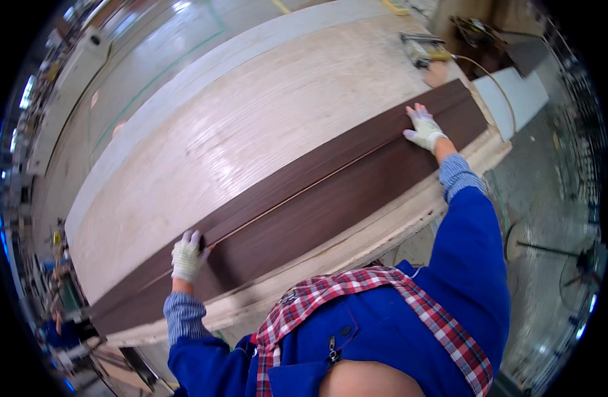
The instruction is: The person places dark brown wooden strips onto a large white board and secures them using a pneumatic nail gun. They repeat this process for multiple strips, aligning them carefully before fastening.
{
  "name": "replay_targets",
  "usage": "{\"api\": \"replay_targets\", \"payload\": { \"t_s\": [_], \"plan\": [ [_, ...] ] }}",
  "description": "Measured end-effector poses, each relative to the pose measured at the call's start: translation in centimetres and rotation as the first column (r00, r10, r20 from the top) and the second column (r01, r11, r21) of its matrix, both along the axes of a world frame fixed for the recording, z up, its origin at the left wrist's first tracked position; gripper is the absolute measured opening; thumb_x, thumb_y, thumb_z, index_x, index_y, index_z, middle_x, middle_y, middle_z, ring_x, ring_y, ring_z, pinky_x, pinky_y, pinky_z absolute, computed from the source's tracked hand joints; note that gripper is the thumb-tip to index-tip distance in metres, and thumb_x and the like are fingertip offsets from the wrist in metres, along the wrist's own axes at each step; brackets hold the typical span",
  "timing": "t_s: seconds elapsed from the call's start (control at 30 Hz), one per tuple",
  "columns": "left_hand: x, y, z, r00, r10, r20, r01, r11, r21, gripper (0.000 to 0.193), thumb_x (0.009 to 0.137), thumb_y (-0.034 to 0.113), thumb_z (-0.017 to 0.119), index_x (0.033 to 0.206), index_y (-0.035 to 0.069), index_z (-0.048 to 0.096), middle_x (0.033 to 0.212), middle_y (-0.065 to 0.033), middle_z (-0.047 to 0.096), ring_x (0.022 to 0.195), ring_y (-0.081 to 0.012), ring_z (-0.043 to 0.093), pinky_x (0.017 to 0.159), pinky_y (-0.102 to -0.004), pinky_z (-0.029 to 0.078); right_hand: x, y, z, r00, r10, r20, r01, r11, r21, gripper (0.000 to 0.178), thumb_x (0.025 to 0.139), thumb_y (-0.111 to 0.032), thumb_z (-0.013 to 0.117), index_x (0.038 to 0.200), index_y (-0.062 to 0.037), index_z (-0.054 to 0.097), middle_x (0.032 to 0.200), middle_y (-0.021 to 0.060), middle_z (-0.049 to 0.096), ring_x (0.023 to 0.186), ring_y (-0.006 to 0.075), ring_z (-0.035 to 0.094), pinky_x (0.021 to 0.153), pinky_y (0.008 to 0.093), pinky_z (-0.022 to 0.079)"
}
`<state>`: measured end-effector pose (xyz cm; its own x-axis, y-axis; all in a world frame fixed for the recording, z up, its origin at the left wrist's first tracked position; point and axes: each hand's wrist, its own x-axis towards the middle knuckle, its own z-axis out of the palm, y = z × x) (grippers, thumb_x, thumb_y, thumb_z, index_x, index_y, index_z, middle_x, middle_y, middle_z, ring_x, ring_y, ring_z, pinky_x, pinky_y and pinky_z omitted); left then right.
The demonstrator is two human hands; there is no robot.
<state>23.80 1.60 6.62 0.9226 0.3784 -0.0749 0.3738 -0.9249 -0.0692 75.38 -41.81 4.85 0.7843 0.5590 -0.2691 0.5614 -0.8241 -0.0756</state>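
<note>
Two long dark brown wood-grain boards, a far one (317, 162) and a near one (330, 221), lie side by side along the near edge of a pale wooden worktable (251, 112). A thin light seam runs between them. My left hand (188, 258), in a white fingerless-style glove, rests over the seam toward the left end, thumb out to the right and fingers apart. Toward the right end, my right hand (424, 129), gloved alike, lies on the boards near the seam with its fingers spread. Neither hand has lifted anything.
A pneumatic nail gun (423, 51) with a yellowish hose (496, 83) sits at the table's far right corner. Beside that corner is a pale panel (516, 99). A stand with a dark rod (549, 249) is on the floor at right. Another person (60, 331) is at far left.
</note>
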Motion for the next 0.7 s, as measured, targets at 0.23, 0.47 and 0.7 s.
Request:
{"api": "replay_targets", "payload": {
  "t_s": [0.23, 0.47, 0.7],
  "plan": [
    [0.8, -0.2, -2.5, 0.995, -0.099, 0.012, 0.099, 0.995, 0.006, 0.05, 0.065, 0.037, 0.071, 0.1, 0.007, 0.052, 0.095, -0.0113, 0.056, 0.084, -0.0322, 0.056, 0.073, -0.0426, 0.044, 0.2, 1.2, -2.0, 0.993, -0.116, -0.005, 0.114, 0.983, -0.142, 0.093, 0.075, -0.066, 0.047, 0.141, -0.0072, 0.016, 0.146, 0.0218, 0.005, 0.137, 0.0323, 0.004, 0.11, 0.0411, 0.008],
    [1.5, -0.5, -2.9, 0.99, -0.128, 0.067, 0.122, 0.989, 0.087, 0.046, 0.063, 0.039, 0.07, 0.093, 0.007, 0.056, 0.097, -0.0079, 0.056, 0.09, -0.0257, 0.053, 0.077, -0.0408, 0.04, 0.4, 1.0, -2.6, 0.994, -0.107, 0.01, 0.107, 0.986, -0.131, 0.097, 0.074, -0.069, 0.047, 0.141, -0.0069, 0.015, 0.146, 0.022, 0.005, 0.137, 0.0324, 0.003, 0.11, 0.0413, 0.007],
    [1.4, -3.2, -1.6, 0.998, 0.03, 0.062, -0.037, 0.993, 0.116, 0.048, 0.074, 0.043, 0.063, 0.108, 0.009, 0.057, 0.121, -0.0134, 0.05, 0.108, -0.0308, 0.047, 0.093, -0.0456, 0.034, -1.3, 1.1, -1.0, 0.96, 0.023, 0.279, -0.07, 0.985, 0.158, 0.075, 0.066, -0.056, 0.064, 0.114, -0.0018, 0.045, 0.119, 0.0208, 0.042, 0.112, 0.0353, 0.039, 0.093, 0.0502, 0.035]
  ]
}}
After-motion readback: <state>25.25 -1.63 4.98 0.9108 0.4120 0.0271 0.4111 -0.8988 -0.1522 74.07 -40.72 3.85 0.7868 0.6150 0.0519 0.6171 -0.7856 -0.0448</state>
